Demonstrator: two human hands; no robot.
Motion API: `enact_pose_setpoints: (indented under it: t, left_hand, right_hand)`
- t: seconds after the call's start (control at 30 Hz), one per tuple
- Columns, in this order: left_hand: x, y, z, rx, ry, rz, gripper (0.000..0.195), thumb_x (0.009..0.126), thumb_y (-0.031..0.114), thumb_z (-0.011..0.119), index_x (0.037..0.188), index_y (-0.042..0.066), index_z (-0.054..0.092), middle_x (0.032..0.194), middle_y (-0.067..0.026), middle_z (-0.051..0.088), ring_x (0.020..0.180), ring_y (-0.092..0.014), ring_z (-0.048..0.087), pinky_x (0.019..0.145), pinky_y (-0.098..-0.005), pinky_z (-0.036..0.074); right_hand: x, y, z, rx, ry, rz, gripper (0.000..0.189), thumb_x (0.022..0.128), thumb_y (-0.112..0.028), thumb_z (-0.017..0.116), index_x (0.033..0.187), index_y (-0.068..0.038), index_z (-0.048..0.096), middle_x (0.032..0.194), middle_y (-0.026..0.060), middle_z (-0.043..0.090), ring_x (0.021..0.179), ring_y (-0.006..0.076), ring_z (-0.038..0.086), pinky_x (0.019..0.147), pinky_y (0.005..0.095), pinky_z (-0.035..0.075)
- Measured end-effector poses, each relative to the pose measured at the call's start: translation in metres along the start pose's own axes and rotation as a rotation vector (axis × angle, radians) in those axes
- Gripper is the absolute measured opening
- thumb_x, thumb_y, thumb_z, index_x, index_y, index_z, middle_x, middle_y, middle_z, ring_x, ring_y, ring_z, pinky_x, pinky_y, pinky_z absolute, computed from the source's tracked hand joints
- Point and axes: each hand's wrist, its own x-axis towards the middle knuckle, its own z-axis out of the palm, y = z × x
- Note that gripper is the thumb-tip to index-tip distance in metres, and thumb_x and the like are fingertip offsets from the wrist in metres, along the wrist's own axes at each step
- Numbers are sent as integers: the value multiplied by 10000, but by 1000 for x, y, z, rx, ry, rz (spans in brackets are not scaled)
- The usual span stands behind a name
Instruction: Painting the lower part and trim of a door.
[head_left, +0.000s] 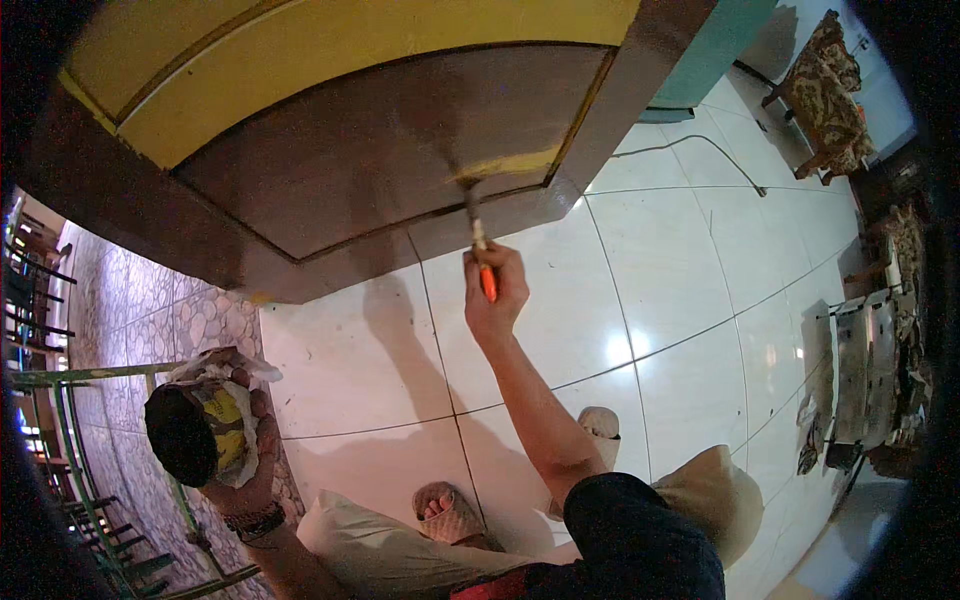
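Note:
My right hand (498, 291) grips a paintbrush (478, 232) with an orange handle tip. Its dark bristles touch the lower part of a door panel (360, 165) that is mostly coated brown. Beside the bristles, a yellow streak (517, 163) shows on the panel, and a yellow band (390, 56) curves above it. At the left, my left hand (259, 439) holds a paint can (225, 427) with a yellow label and something whitish, like paper or cloth, around it. The can is tipped towards the view, and its mouth or inside looks dark.
White floor tiles (540, 322) lie below the door, with pebble-patterned tiles (202, 322) to the left. A green metal railing (97, 373) stands beside the can. At the right are a thin cable (705, 138), a patterned upholstered chair (825, 105) and a low table (866, 367).

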Motion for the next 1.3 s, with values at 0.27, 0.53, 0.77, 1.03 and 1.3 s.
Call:
enact_pose_setpoints:
  t: [0.27,0.53,0.77,1.03,1.3]
  left_hand:
    - [1,-10,13,21,62,39,630,773,293,642,1310,76,394,1328,-172,391,1070,-335,413,679,-361,414]
    - [2,-11,15,53,-35,10,586,797,288,610,1301,73,402,1319,-170,398,1040,-329,412,669,-357,405]
    - [1,-11,15,82,20,50,550,819,297,581,1290,73,408,1317,-174,401,1001,-322,420,653,-352,406]
    - [1,-10,13,85,-13,36,550,823,309,575,1288,67,406,1306,-172,410,999,-319,426,644,-348,415]
    - [0,-6,14,55,2,22,581,805,305,599,1298,70,400,1278,-160,430,999,-312,423,658,-376,424]
  right_hand:
    - [53,17,-46,-175,195,-94,131,805,79,607,894,5,545,941,122,597,862,159,586,742,274,479]
    - [65,18,-57,-7,282,-10,85,780,21,642,819,-19,578,883,134,621,842,231,611,742,307,475]
    - [75,4,-62,107,280,49,107,771,30,643,846,-16,581,900,136,625,793,201,612,709,289,484]
    - [79,-6,-62,49,299,16,97,771,19,654,825,-15,581,871,115,621,771,170,599,683,275,478]
    - [73,-1,-53,145,353,53,79,791,47,607,843,-4,575,844,108,608,747,163,575,682,257,463]
